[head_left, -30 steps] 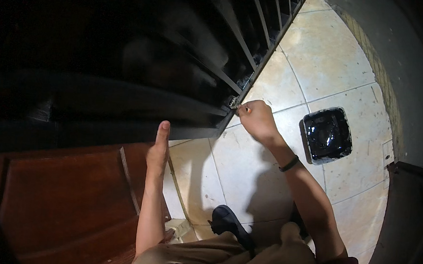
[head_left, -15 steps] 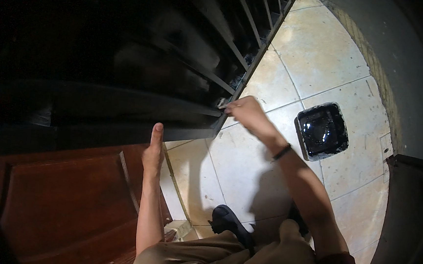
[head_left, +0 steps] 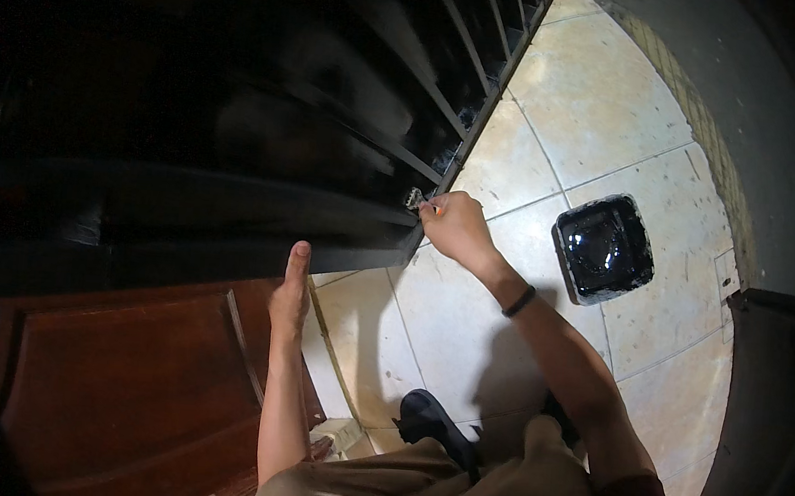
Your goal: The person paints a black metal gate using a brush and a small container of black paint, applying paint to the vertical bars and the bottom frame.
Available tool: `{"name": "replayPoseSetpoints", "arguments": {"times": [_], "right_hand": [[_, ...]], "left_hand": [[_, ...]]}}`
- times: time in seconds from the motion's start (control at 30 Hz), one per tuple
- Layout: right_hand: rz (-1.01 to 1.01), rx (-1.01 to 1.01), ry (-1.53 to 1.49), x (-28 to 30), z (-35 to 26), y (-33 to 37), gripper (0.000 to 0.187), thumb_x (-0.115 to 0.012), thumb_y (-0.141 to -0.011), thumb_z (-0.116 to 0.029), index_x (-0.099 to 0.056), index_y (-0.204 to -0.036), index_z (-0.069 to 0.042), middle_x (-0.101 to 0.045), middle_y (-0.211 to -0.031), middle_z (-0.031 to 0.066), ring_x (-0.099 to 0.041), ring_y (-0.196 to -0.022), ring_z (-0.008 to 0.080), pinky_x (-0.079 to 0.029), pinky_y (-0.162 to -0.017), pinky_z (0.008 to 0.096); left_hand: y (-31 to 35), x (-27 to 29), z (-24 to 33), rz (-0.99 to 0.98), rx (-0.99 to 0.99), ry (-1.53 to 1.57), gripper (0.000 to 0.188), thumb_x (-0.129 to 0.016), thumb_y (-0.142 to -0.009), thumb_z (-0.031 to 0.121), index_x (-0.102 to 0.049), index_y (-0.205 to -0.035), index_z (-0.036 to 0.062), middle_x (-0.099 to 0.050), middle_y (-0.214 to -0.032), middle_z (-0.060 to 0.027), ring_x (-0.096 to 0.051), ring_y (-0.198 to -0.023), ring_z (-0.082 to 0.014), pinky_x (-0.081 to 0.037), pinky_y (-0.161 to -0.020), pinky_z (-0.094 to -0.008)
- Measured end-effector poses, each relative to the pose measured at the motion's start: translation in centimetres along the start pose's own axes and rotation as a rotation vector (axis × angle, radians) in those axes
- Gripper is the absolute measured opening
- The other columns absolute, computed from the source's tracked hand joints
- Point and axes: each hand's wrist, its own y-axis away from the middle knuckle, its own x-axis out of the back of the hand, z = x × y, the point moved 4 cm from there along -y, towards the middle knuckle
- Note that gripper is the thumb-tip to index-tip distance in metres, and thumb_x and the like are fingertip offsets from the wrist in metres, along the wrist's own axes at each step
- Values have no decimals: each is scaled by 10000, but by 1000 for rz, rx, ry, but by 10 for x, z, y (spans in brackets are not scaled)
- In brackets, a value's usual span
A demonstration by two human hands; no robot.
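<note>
My right hand (head_left: pixel 461 229) pinches a small paintbrush (head_left: pixel 415 199) whose pale, paint-smeared head rests by the corner of a glossy black metal gate (head_left: pixel 328 192). A bit of orange shows between the fingers, and most of the handle is hidden. My left hand (head_left: pixel 291 291) is held edge-on beside the gate's near edge, thumb stretched straight; the other fingers are mostly hidden beneath it, and nothing shows in its grip. To the right of my right hand, a square black container (head_left: pixel 603 249) of shiny black paint stands on the floor.
Cream floor tiles (head_left: pixel 526 248) with dark specks lie under the gate. A brown panelled wooden door (head_left: pixel 131 368) is at the lower left. A dark grey wall (head_left: pixel 739 115) curves along the right. My shoe (head_left: pixel 436 423) is below, near a pale block (head_left: pixel 336 435).
My right hand has turned and dropped slightly, with the brush head shifting a little along the gate's corner. My left hand has moved slightly down.
</note>
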Motion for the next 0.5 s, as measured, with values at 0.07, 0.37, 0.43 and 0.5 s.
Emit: {"name": "replayPoseSetpoints", "arguments": {"times": [0.07, 0.37, 0.43, 0.5], "right_hand": [[38, 63, -168, -2, 0, 10, 310, -653, -935, -251, -748, -991, 38, -719, -898, 265, -709, -914, 402, -545, -821, 423], [20, 112, -53, 17, -49, 20, 297, -660, -943, -224, -743, -1053, 39, -733, -863, 229, -720, -803, 255, -544, -780, 325], [-33, 173, -158, 39, -89, 34, 309, -644, -960, -232, -732, -1041, 54, -731, -865, 230, -709, -800, 281, -539, -764, 350], [-33, 296, -322, 52, -106, 43, 312, -619, -966, -231, -723, -992, 63, -712, -884, 271, -714, -843, 410, -543, -760, 431]], "left_hand": [[9, 0, 7, -5, 31, -25, 1046, -656, -777, 806, -569, -1388, -39, -493, -1497, -218, -454, -1394, -299, -320, -1155, -345], [2, 3, 2, -13, 41, -36, 966, -689, -826, 720, -547, -1402, -43, -529, -1458, -203, -499, -1343, -276, -347, -1129, -332], [1, 10, 0, -8, 199, -152, 911, -688, -843, 698, -578, -1380, -30, -549, -1441, -195, -511, -1330, -271, -355, -1119, -326], [2, 10, -2, 2, 193, -146, 886, -673, -851, 704, -602, -1365, -14, -558, -1433, -203, -514, -1331, -273, -355, -1118, -324]]}}
